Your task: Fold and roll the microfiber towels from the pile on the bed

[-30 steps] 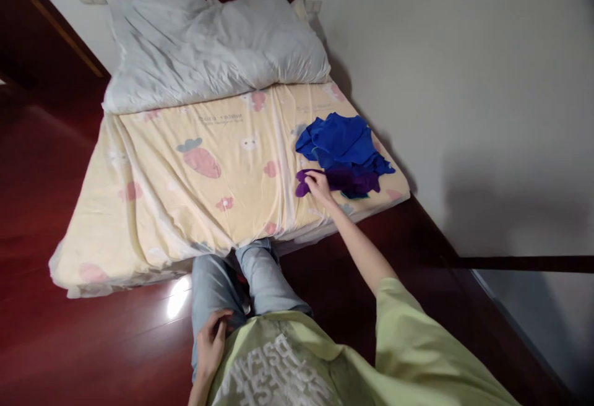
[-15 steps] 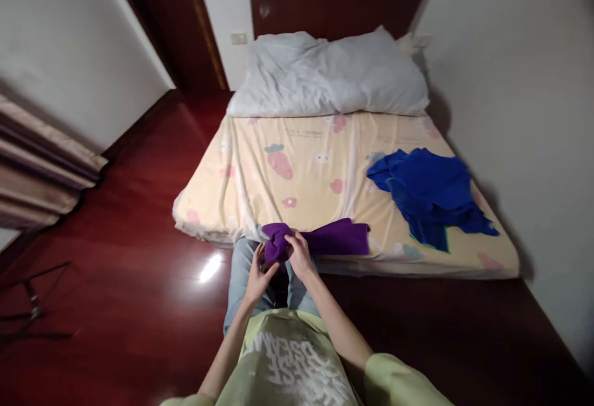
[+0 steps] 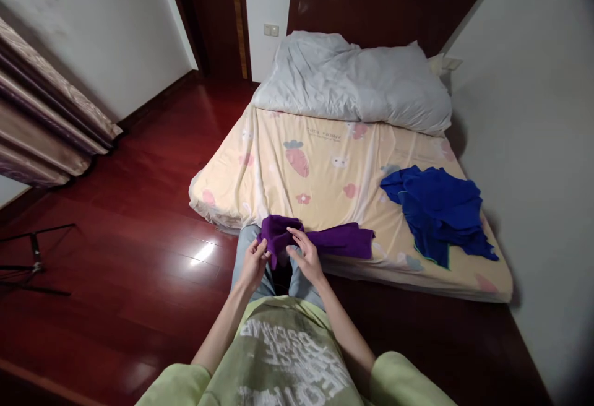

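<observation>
A purple cloth garment [image 3: 341, 241] lies along the foot edge of the bed, its bunched left end raised in front of my knees. My left hand [image 3: 254, 262] pinches the left edge of that bunched part between thumb and fingers. My right hand [image 3: 306, 256] is at the other side of the bunch, fingers stretched and thumb apart, the fingertips over the fabric. Whether they press on it I cannot tell. A crumpled blue garment [image 3: 436, 205] with thin green edging lies on the right side of the bed.
The bed's patterned yellow sheet [image 3: 320, 171] spreads before me, with a rumpled white quilt [image 3: 352, 84] at the headboard [image 3: 371, 7]. A curtain [image 3: 46, 121] hangs at left, and a black metal stand [image 3: 36, 251] is on the red wooden floor [image 3: 153, 220].
The purple garment's bunched end has loosened from a tight knot-like bundle into a wider drape. My left hand has shifted slightly left, and my right fingers have spread. The view has turned left.
</observation>
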The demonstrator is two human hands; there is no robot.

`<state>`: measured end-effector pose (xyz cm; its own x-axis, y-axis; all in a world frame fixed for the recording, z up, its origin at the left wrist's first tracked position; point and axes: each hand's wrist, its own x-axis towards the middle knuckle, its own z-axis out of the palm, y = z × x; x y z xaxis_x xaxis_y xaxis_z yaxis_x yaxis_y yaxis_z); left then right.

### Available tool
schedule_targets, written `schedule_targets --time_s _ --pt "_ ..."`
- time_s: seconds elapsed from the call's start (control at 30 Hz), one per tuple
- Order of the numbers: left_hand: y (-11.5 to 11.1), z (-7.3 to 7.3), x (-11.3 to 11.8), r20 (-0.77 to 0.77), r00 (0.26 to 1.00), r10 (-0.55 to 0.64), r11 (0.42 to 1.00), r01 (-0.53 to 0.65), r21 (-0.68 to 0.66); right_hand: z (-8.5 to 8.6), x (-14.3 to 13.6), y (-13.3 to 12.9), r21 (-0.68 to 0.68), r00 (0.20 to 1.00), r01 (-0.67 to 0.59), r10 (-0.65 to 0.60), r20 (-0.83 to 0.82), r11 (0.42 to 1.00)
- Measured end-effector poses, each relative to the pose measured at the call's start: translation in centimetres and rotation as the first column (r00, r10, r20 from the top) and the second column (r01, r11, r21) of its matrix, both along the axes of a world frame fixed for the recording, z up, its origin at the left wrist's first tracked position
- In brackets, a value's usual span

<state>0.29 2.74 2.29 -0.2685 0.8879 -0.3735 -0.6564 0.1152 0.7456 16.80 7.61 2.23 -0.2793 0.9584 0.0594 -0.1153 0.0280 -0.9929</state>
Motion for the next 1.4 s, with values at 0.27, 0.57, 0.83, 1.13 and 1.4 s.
schedule_targets --time_s 0.27,0.57,0.83,1.13,1.4 --pt "-2.6 2.9 0.2 0.549 0.821 0.156 0.985 -0.092 -0.143 -3.4 -1.3 -4.5 0.520 0.845 -0.006 -0.274 0.459 0.854" --pt "-4.4 2.3 -1.2 0.642 0.681 0.353 0.935 -0.243 -0.257 -2.9 -0.7 -2.8 0.411 0.917 -0.113 -0.064 0.393 0.905" --pt "-5.3 1.4 -1.6 0.561 0.754 0.342 0.933 -0.200 -0.300 -2.0 -3.6 -2.7 0.449 0.912 -0.211 0.009 0.411 0.869" --pt "-8.1 -2.2 -4.7 0.318 0.919 0.235 0.966 -0.183 -0.185 -1.2 -4.1 -1.9 0.506 0.914 0.079 -0.266 0.308 0.859" --pt "-6.4 1.2 -3.9 -0.834 0.551 -0.032 0.972 0.211 0.101 2.6 -4.2 -2.0 0.662 0.808 -0.254 -0.223 0.546 0.705"
